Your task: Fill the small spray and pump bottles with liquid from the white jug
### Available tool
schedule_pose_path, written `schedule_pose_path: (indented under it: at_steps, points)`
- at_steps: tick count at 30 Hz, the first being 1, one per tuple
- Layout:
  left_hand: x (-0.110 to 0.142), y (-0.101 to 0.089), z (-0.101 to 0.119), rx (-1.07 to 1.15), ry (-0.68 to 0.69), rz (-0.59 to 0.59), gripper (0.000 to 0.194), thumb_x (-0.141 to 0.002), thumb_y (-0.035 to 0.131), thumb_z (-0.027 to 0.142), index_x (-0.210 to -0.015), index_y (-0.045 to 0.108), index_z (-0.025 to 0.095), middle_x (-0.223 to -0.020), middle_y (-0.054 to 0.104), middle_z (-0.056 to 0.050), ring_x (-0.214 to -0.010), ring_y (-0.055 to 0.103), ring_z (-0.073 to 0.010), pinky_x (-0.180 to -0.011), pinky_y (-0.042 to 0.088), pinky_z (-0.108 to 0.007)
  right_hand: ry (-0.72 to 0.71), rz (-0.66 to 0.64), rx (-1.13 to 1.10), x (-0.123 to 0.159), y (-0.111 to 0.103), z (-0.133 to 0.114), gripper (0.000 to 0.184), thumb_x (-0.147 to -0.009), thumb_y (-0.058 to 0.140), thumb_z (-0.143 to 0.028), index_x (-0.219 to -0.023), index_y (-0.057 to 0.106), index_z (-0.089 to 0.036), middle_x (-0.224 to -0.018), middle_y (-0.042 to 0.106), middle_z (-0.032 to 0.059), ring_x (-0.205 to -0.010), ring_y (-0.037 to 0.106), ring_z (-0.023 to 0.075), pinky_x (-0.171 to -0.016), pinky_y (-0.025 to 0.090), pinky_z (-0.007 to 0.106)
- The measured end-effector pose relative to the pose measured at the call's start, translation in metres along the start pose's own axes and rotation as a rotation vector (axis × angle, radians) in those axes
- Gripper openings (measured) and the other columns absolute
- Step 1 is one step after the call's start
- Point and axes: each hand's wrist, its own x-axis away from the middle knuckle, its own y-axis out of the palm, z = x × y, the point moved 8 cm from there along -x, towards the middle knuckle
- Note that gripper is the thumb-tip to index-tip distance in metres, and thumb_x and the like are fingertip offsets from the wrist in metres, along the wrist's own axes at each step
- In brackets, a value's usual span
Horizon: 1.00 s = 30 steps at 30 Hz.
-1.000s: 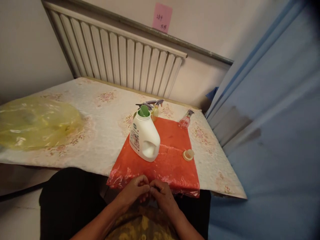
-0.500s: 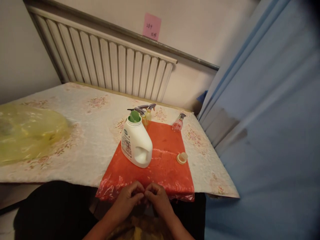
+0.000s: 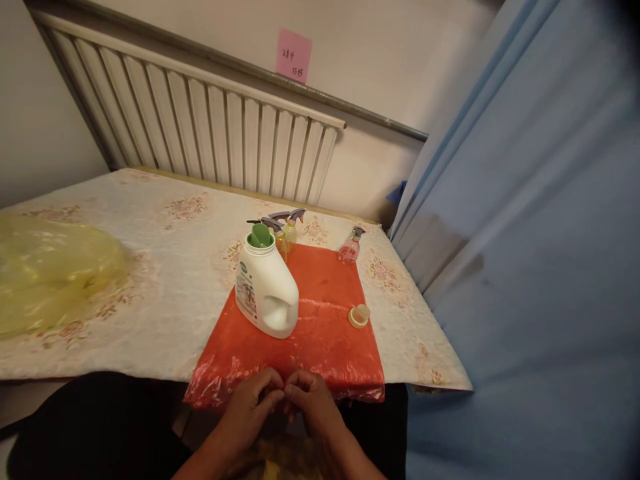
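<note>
My left hand (image 3: 249,408) and my right hand (image 3: 314,404) meet at the front edge of a red plastic sheet (image 3: 325,347). Both are closed, thumbs and fingertips pinched together; whatever is between them is hidden. Just beyond stands a white jug-shaped bottle (image 3: 269,300) with a side handle, uncapped, its green spout (image 3: 261,236) showing in the neck. To the right on the sheet lies a pale cap (image 3: 359,316). Below my hands, dim yellowish material (image 3: 280,460) is visible, too dark to name.
Behind the jug stand small yellowish spray bottles (image 3: 290,230); a pink one (image 3: 349,249) is at the sheet's far right corner. A yellow plastic bag (image 3: 60,273) lies left on the flowered tablecloth (image 3: 185,293). A blue curtain (image 3: 525,267) hangs at right, a radiator (image 3: 200,120) behind.
The view has shifted slightly, so the things on the table appear a little further left. My hands stay pinched together at the sheet's front edge.
</note>
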Motion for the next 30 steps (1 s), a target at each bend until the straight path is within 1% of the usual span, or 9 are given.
schedule_pose_path:
  at_steps: [4,8,13,17,20,23,26,30]
  points:
    - [0.001,0.000,0.004,-0.009,0.028,-0.003,0.018,-0.083,0.048,0.028,-0.066,0.051,0.022,-0.064,0.063,0.000,-0.064,0.058,-0.0188,-0.064,0.041,-0.028,0.013,-0.017,-0.001,0.002,0.004,-0.004,0.024,-0.071,0.067,-0.039,-0.068,0.060,-0.016,-0.051,0.063,-0.0033,-0.038,0.051,0.0090,-0.042,0.036,0.020]
    - [0.003,0.000,0.005,-0.033,0.058,0.003,0.017,-0.082,0.050,0.028,-0.067,0.051,0.022,-0.064,0.061,0.001,-0.063,0.057,-0.0179,-0.063,0.040,-0.027,0.033,-0.035,-0.023,0.001,0.005,0.000,0.027,-0.069,0.068,-0.042,-0.068,0.060,-0.016,-0.052,0.063,-0.0027,-0.037,0.051,0.0088,-0.041,0.035,0.020]
    - [0.002,-0.001,0.000,-0.036,0.046,0.023,0.014,-0.079,0.056,0.030,-0.068,0.052,0.021,-0.065,0.059,0.002,-0.065,0.054,-0.0179,-0.062,0.039,-0.027,0.039,-0.022,-0.025,0.001,0.002,0.005,0.021,-0.068,0.069,-0.035,-0.067,0.061,-0.016,-0.052,0.064,-0.0026,-0.038,0.051,0.0087,-0.042,0.035,0.020]
    - [0.000,-0.001,-0.002,-0.014,0.014,0.030,0.014,-0.077,0.059,0.033,-0.070,0.055,0.021,-0.065,0.055,0.003,-0.064,0.052,-0.0173,-0.061,0.038,-0.026,0.036,-0.034,-0.075,-0.001,0.003,0.007,0.017,-0.067,0.070,-0.030,-0.069,0.062,-0.016,-0.054,0.064,-0.0021,-0.041,0.052,0.0101,-0.044,0.038,0.021]
    - [0.000,0.000,0.001,-0.021,0.031,0.018,0.016,-0.078,0.059,0.034,-0.071,0.057,0.020,-0.067,0.054,0.002,-0.066,0.051,-0.0175,-0.062,0.038,-0.027,0.015,-0.026,-0.128,-0.002,0.002,0.010,0.018,-0.065,0.073,-0.029,-0.070,0.062,-0.017,-0.056,0.064,-0.0032,-0.042,0.051,0.0098,-0.044,0.037,0.021]
    - [0.001,-0.001,0.003,-0.034,0.045,0.019,0.014,-0.077,0.057,0.031,-0.069,0.055,0.020,-0.068,0.055,0.002,-0.067,0.052,-0.0177,-0.063,0.038,-0.027,0.016,-0.019,-0.134,-0.002,0.000,0.015,0.019,-0.065,0.076,-0.029,-0.071,0.062,-0.017,-0.056,0.063,-0.0040,-0.042,0.051,0.0089,-0.044,0.036,0.021]
    - [0.001,-0.002,0.002,-0.040,0.033,0.030,0.012,-0.077,0.054,0.028,-0.067,0.053,0.021,-0.067,0.056,0.002,-0.066,0.052,-0.0177,-0.063,0.038,-0.027,0.039,-0.033,-0.131,-0.002,0.000,0.019,0.019,-0.066,0.075,-0.030,-0.073,0.065,-0.016,-0.058,0.065,-0.0027,-0.042,0.052,0.0085,-0.046,0.036,0.021]
    - [0.000,-0.002,-0.002,-0.029,-0.003,0.035,0.012,-0.077,0.052,0.028,-0.067,0.051,0.021,-0.064,0.055,0.002,-0.064,0.051,-0.0175,-0.061,0.037,-0.027,0.047,-0.050,-0.164,-0.001,0.002,0.016,0.022,-0.063,0.076,-0.031,-0.073,0.066,-0.014,-0.059,0.067,-0.0003,-0.042,0.052,0.0092,-0.047,0.037,0.022]
